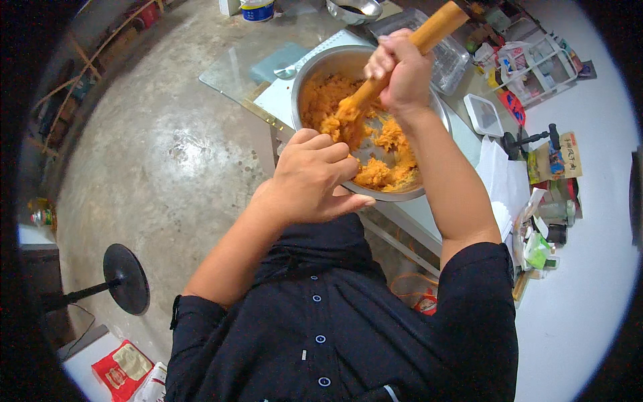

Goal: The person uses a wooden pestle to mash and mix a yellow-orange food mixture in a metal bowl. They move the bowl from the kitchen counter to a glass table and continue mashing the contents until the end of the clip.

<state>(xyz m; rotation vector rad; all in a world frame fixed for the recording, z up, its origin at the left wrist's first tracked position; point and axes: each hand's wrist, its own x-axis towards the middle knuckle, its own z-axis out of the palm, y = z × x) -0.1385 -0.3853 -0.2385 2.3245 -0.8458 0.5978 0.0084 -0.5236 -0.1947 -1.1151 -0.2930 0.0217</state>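
Observation:
A large stainless steel bowl point(307, 75) rests on the table in front of me. Clumps of orange mash point(374, 173) line its bottom and sides, with bare metal showing in the middle. My right hand point(404, 70) is wrapped around a thick wooden rod point(437, 25), held at a slant. Orange mash coats the rod's lower end, which is down in the bowl. My left hand point(316, 176) grips the bowl's near rim, thumb outside and fingers curled over the edge.
A metal spoon point(285, 72) lies left of the bowl near a glass sheet point(226, 75). Behind stand a smaller metal bowl point(354, 11) and a clear plastic tray point(449, 63). To the right are a white-rimmed container point(483, 115), a white wire rack point(540, 70) and paper sheets point(502, 171).

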